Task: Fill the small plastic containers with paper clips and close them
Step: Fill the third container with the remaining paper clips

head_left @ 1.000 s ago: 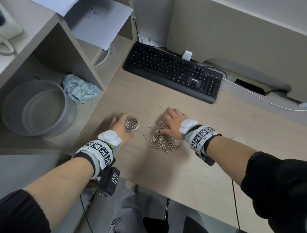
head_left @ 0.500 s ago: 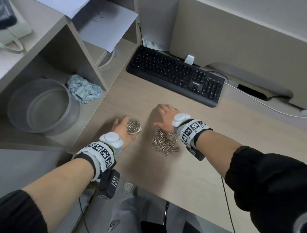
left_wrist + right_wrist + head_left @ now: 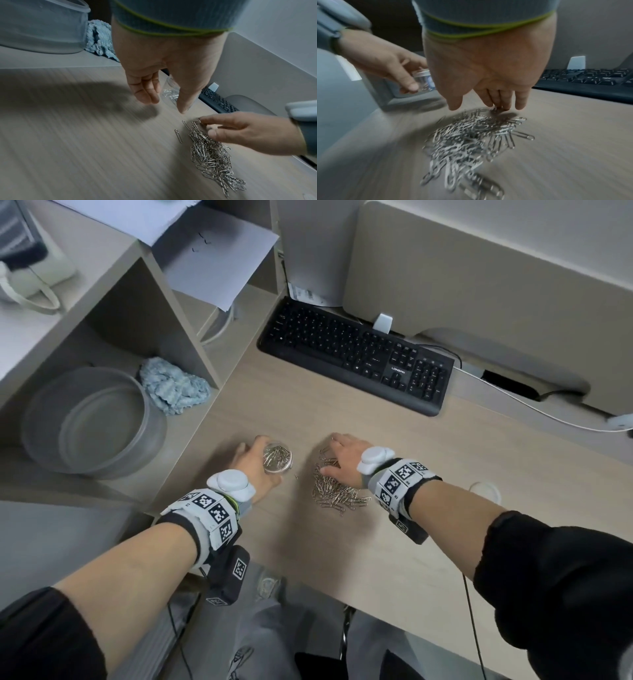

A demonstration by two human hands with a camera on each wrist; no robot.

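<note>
A small clear plastic container (image 3: pixel 278 457), partly filled with paper clips and with no lid on, stands on the desk. My left hand (image 3: pixel 253 465) grips it from the left, fingers curled round its wall; the left wrist view shows it (image 3: pixel 169 92) between thumb and fingers. To its right lies a pile of silver paper clips (image 3: pixel 337 495). My right hand (image 3: pixel 342 460) rests palm down over the pile's far end, fingers fairly straight, fingertips (image 3: pixel 504 106) touching clips. One stray clip (image 3: pixel 296 475) lies between container and pile.
A black keyboard (image 3: pixel 356 354) lies at the back of the desk. A large grey round tub (image 3: pixel 92 422) and a blue cloth (image 3: pixel 173 386) sit in the shelf unit on the left. A small round whitish lid (image 3: pixel 484 491) lies right of my right wrist.
My right hand has slid left and nearer along the pile, and the stray clips that lay beyond and left of it are now gathered. The left hand keeps its hold on the container.
</note>
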